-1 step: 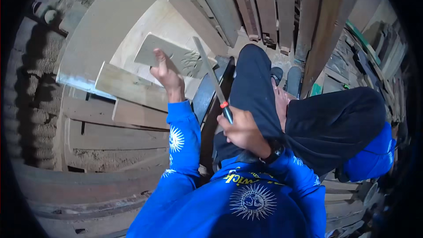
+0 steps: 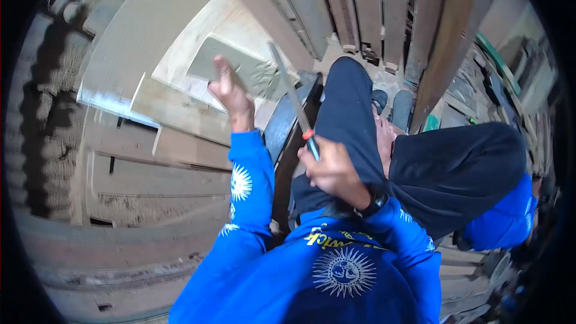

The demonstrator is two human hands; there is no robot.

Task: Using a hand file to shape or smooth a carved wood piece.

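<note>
My left hand [image 2: 233,99] is at the near edge of a flat wooden board [image 2: 207,56], thumb up along its face and the other fingers mostly out of sight. Carved relief shows on the right part of the board. A long, narrow metal file [image 2: 289,87] with a black and red handle is in my right hand [image 2: 336,171], its fingers wrapped round the handle. Its blade slants up and left, and the tip lies over the board's far right edge in this view. Whether it touches the carving, I cannot tell.
Pale plywood [image 2: 180,42] and a plank [image 2: 174,111] lie beneath and beside the board. Long timbers [image 2: 360,12] stand ahead, and more scrap wood [image 2: 510,78] is piled at the right. My crossed legs [image 2: 450,159] and a blue cloth item [image 2: 501,216] are on the right.
The board and the file tip have shifted slightly up and right in the view, which has itself moved a little. Both hands keep their holds.
</note>
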